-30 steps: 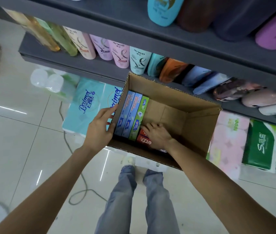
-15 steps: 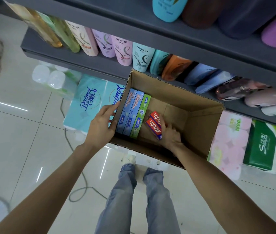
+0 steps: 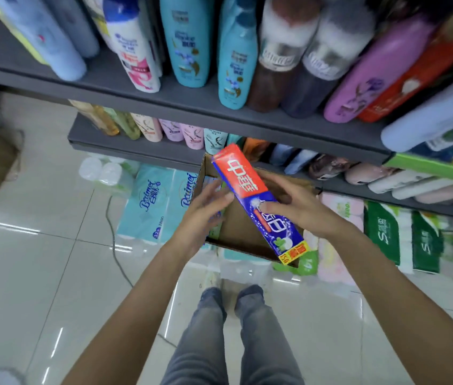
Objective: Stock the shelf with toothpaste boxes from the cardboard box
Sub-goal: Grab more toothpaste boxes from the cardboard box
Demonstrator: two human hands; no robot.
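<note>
A long red and blue toothpaste box [image 3: 250, 195] is held tilted above the open cardboard box [image 3: 243, 232], its red end pointing up toward the shelves. My right hand [image 3: 300, 207] grips its blue lower half. My left hand [image 3: 206, 207] is at the box's left side, fingers spread, fingertips touching its edge. Inside the cardboard box, more toothpaste boxes [image 3: 214, 218] are mostly hidden behind my left hand. The cardboard box stands on packs below the grey lower shelf [image 3: 142, 148].
The upper grey shelf [image 3: 192, 104] carries shampoo bottles [image 3: 186, 43]. Tissue packs [image 3: 153, 201] and green paper packs [image 3: 403, 237] lie on the tiled floor. A cable [image 3: 114, 251] runs across the floor. My legs [image 3: 231, 334] stand just before the box.
My right hand has lifted the red and blue toothpaste box out of the cardboard box. My left hand left the box's wall and moved to the toothpaste box. The view tilted upward.
</note>
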